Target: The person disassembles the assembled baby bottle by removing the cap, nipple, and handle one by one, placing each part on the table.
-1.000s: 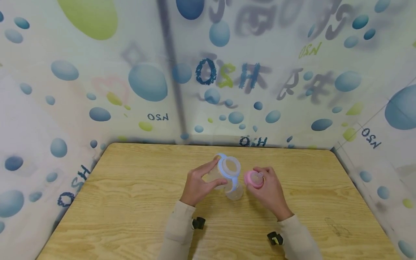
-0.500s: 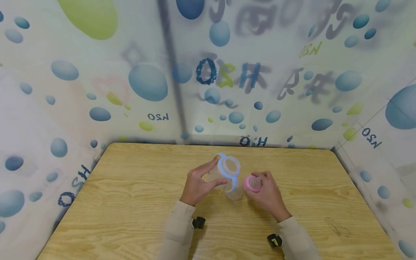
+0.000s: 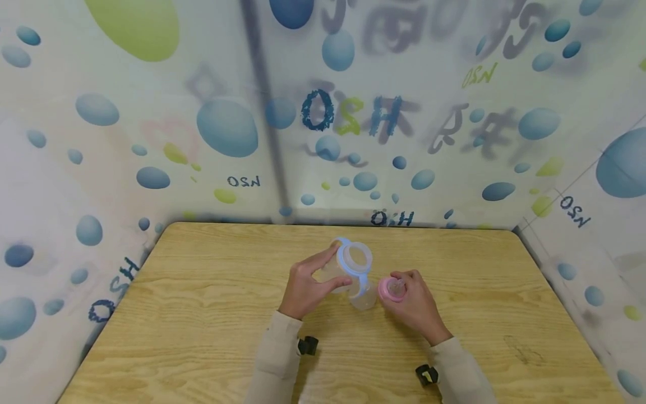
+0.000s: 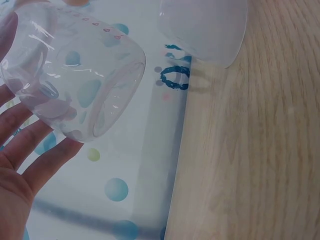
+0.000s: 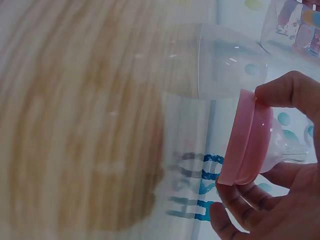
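My left hand [image 3: 307, 287] grips a clear baby bottle [image 4: 95, 85] around its body, thumb on the near side. The bottle tilts to the right, its uncovered mouth facing up and right. A light-blue ring with handles [image 3: 348, 261] sits round its neck. In my right hand [image 3: 416, 306] is a pink bottle collar [image 5: 247, 140] with a clear nipple [image 5: 280, 152], pinched at the edge between thumb and fingers. A clear dome-shaped cap [image 3: 362, 302] stands on the table between the hands, partly behind the blue handle in the head view.
The wooden table [image 3: 202, 314] reaches back to a wall [image 3: 429, 73] covered in blue and green dots and lettering. Black wrist mounts [image 3: 308, 345] jut inward from both beige sleeves [image 3: 277, 356], just over the tabletop.
My right hand has come slightly toward me with the pink collar and nipple. The left hand and the bottle have stayed nearly still, and the cap has not moved.
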### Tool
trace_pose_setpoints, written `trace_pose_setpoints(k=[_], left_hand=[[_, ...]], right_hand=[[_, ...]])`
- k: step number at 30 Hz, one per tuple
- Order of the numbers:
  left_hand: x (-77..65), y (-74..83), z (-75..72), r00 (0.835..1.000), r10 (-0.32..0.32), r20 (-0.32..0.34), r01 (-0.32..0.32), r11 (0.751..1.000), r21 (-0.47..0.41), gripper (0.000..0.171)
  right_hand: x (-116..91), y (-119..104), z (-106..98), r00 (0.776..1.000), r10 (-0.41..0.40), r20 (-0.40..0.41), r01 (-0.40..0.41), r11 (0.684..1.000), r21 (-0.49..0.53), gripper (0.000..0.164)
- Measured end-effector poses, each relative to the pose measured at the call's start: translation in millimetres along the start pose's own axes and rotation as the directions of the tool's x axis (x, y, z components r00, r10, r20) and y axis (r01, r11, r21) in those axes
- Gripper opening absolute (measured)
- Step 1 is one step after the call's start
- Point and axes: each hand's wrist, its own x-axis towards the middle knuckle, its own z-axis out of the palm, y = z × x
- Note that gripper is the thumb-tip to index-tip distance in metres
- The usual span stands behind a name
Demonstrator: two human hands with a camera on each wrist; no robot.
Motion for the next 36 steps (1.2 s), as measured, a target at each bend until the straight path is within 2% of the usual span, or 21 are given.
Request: trace_pose_setpoints(k=[12, 26, 36], left_hand=[[-0.3, -1.7, 0.4, 1.000, 0.002, 0.001, -0.002, 1.000, 0.002, 0.070], [0.5, -1.4, -0.1, 1.000, 0.007, -0.002, -0.007, 1.000, 0.014, 0.070], [0.2, -1.5, 1.3, 1.000, 0.016, -0.011, -0.016, 1.000, 0.015, 0.070]], right_hand=[[-2.6, 4.0, 1.4, 1.000, -0.023, 0.021, 0.024, 0.999, -0.028, 0.055], [-1.9, 0.0, 0.2, 0.995, -0.019, 0.103, 0.031, 0.992, -0.121, 0.056], [-3.6, 2.3, 1.5, 0.993, -0.035, 0.113, 0.051, 0.989, -0.141, 0.057]])
